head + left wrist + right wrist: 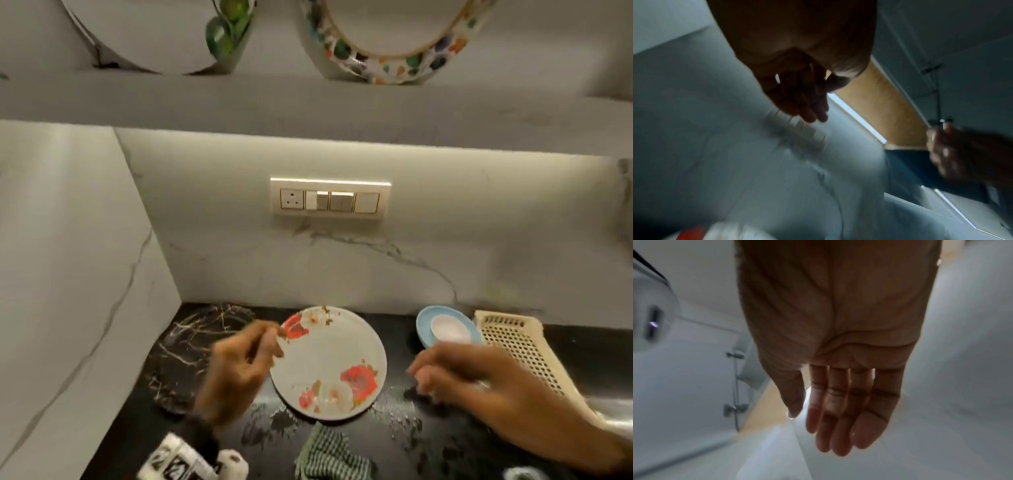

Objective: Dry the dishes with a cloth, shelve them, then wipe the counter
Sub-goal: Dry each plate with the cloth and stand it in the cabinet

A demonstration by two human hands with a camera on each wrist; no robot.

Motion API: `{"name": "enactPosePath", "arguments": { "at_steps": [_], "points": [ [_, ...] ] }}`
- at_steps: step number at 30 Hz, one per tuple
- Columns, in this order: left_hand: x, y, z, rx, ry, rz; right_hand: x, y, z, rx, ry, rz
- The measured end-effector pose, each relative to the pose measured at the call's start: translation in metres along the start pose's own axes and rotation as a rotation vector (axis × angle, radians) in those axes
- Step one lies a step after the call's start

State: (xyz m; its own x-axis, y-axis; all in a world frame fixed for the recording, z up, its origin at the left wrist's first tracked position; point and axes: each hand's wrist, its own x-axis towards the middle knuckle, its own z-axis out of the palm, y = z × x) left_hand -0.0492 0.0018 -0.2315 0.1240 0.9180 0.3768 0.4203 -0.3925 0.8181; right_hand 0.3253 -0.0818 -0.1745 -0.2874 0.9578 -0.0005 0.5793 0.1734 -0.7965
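While both hands [239,363] hover empty, floral plate [329,363] lies flat, face up.

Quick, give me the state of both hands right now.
Left hand: fingers loosely curled beside the floral plate, holding nothing, so open.
Right hand: open, fingers straight, holding nothing.

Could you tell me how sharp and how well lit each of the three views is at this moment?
Head view: light from under the shelf falls on the wall, the floral plate is fairly sharp, both hands are motion-blurred. Left wrist view: heavily smeared, the left hand a dark backlit silhouette. Right wrist view: the right hand is clear enough to show palm creases, the background soft.
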Motion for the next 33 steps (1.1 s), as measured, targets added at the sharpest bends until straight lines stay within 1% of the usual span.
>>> {"name": "enactPosePath", "arguments": {
  "at_steps": [1, 2, 3, 4, 5, 6, 8, 10, 11, 13, 16, 18, 20, 23, 26, 29, 30, 31, 33],
  "points": [
    [-0.010, -0.028, 0.018, -0.044, -0.127, -0.177, 0.003, -0.013, 0.035, -0.030, -0.111, 0.073],
    [-0.025, -0.058, 0.037, -0.051, -0.230, -0.354, 0.002, 0.014, 0.075, -0.098, -0.140, 0.082],
    [-0.036, -0.088, 0.057, -0.058, -0.260, -0.538, 0.004, 0.044, 0.113, -0.124, -0.215, 0.157],
    [-0.047, -0.114, 0.075, -0.099, -0.279, -0.703, 0.007, 0.075, 0.148, -0.153, -0.236, 0.210],
    [-0.055, -0.133, 0.088, -0.152, -0.270, -0.836, 0.013, 0.097, 0.175, -0.186, -0.301, 0.277],
    [-0.059, -0.141, 0.097, -0.213, -0.255, -0.951, 0.022, 0.117, 0.197, -0.187, -0.361, 0.336],
    [-0.062, -0.143, 0.109, -0.324, -0.196, -1.088, 0.031, 0.123, 0.225, -0.293, -0.457, 0.370],
    [-0.060, -0.140, 0.116, -0.440, -0.118, -1.148, 0.031, 0.121, 0.240, -0.476, -0.428, 0.296],
    [-0.057, -0.139, 0.118, -0.488, -0.070, -1.166, 0.029, 0.117, 0.241, -0.528, -0.397, 0.261],
    [-0.050, -0.137, 0.123, -0.558, -0.006, -1.199, 0.026, 0.116, 0.238, -0.481, -0.327, 0.248],
    [-0.044, -0.135, 0.126, -0.582, 0.031, -1.259, 0.026, 0.120, 0.218, -0.309, -0.230, 0.271],
    [-0.042, -0.137, 0.127, -0.592, 0.070, -1.285, 0.022, 0.127, 0.203, -0.174, -0.125, 0.288],
    [-0.042, -0.141, 0.129, -0.583, 0.099, -1.299, 0.017, 0.134, 0.186, 0.010, -0.031, 0.326],
    [-0.042, -0.143, 0.135, -0.583, 0.109, -1.272, 0.015, 0.144, 0.164, 0.308, 0.049, 0.408],
    [-0.039, -0.132, 0.146, -0.739, 0.121, -1.237, 0.016, 0.153, 0.151, 0.543, 0.167, 0.487],
    [-0.030, -0.123, 0.157, -0.920, 0.226, -1.255, 0.018, 0.155, 0.146, 0.661, 0.211, 0.548],
    [-0.027, -0.118, 0.159, -0.956, 0.252, -1.272, 0.019, 0.156, 0.146, 0.688, 0.230, 0.546],
    [-0.025, -0.116, 0.160, -0.989, 0.271, -1.291, 0.019, 0.155, 0.145, 0.701, 0.250, 0.546],
    [-0.022, -0.105, 0.159, -1.018, 0.263, -1.301, 0.020, 0.153, 0.142, 0.708, 0.278, 0.543]
  ]
}}
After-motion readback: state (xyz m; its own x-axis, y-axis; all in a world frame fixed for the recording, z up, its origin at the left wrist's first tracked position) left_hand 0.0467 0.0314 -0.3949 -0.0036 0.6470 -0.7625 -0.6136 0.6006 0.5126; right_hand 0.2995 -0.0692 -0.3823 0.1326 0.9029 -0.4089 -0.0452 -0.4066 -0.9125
